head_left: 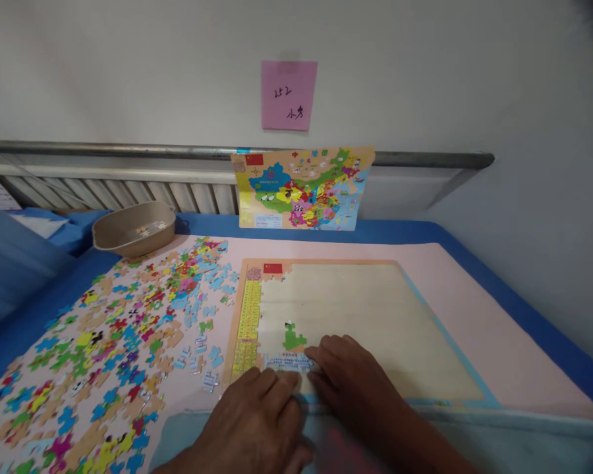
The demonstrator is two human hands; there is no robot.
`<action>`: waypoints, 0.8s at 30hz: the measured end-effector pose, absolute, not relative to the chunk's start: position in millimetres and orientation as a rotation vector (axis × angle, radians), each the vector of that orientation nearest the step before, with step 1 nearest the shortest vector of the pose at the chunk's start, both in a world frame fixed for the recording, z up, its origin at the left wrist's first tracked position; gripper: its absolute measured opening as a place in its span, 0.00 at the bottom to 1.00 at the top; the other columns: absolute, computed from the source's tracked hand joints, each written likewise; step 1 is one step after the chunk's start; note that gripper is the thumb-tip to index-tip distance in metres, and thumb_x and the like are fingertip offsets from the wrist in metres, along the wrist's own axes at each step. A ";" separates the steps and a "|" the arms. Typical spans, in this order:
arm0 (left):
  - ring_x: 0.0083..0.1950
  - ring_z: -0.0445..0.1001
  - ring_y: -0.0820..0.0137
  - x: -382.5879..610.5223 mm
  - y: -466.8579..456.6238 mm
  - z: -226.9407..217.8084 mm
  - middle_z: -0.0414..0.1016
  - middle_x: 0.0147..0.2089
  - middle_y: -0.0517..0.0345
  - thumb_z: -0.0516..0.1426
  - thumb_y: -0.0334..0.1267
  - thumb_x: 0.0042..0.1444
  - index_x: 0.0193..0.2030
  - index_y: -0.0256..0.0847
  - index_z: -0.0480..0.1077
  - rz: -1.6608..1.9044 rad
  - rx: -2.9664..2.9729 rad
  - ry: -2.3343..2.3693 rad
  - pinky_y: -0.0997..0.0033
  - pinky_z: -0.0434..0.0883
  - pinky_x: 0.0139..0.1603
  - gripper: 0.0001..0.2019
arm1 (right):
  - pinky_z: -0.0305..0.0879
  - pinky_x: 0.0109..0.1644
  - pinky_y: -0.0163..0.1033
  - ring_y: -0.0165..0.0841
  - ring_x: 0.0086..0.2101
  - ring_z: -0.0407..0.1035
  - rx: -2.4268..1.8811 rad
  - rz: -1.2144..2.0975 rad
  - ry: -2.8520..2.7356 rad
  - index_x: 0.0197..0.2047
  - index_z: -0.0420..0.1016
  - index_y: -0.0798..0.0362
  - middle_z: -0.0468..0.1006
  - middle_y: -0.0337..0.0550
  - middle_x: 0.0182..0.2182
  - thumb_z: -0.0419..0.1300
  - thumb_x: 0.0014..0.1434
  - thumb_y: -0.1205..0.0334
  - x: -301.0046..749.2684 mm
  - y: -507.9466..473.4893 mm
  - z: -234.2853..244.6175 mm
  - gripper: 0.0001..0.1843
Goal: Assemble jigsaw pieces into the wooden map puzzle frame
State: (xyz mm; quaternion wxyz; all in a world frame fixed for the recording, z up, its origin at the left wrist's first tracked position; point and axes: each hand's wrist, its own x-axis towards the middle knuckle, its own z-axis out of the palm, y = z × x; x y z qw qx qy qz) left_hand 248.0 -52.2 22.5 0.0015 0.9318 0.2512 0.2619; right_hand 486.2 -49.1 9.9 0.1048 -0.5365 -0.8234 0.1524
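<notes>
A wooden jigsaw board [356, 316] lies in front of me, with a yellow text strip and a small flag picture filled in along its left side. A small green cluster of puzzle pieces [293, 338] sits on its lower left area. Below that are pale blue pieces with printed text [284, 362]. My left hand [259, 418] rests at the board's lower edge, fingers bent together against these text pieces. From the right, my right hand [353, 375] has its thumb and forefinger closed at a pale blue puzzle piece [304, 362]. What lies under the left fingers is hidden.
Many loose jigsaw pieces [128, 336] are spread over the pink mat to the left. A beige basin [136, 230] holding a few pieces stands behind them. A colourful map sheet [304, 191] leans against the rail [425, 159], below a pink note [289, 95] on the wall.
</notes>
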 end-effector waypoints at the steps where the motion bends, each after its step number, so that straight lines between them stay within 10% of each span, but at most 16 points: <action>1: 0.43 0.81 0.59 251.7 -51.7 20.8 0.85 0.52 0.48 0.61 0.49 0.69 0.42 0.40 0.75 0.796 2.905 0.824 0.56 0.81 0.41 0.14 | 0.59 0.50 0.47 0.43 0.43 0.67 -1.574 0.456 -2.431 0.51 0.79 0.51 0.77 0.45 0.43 0.60 0.68 0.72 486.4 -49.4 10.1 0.11; 24: 0.51 0.81 0.56 258.8 -53.2 -3.7 0.85 0.58 0.48 0.68 0.55 0.61 0.44 0.41 0.78 0.723 2.864 0.961 0.52 0.81 0.53 0.19 | 0.59 0.48 0.48 0.43 0.40 0.67 -1.567 0.411 -2.434 0.51 0.80 0.51 0.77 0.45 0.41 0.63 0.67 0.72 485.0 -49.1 7.7 0.12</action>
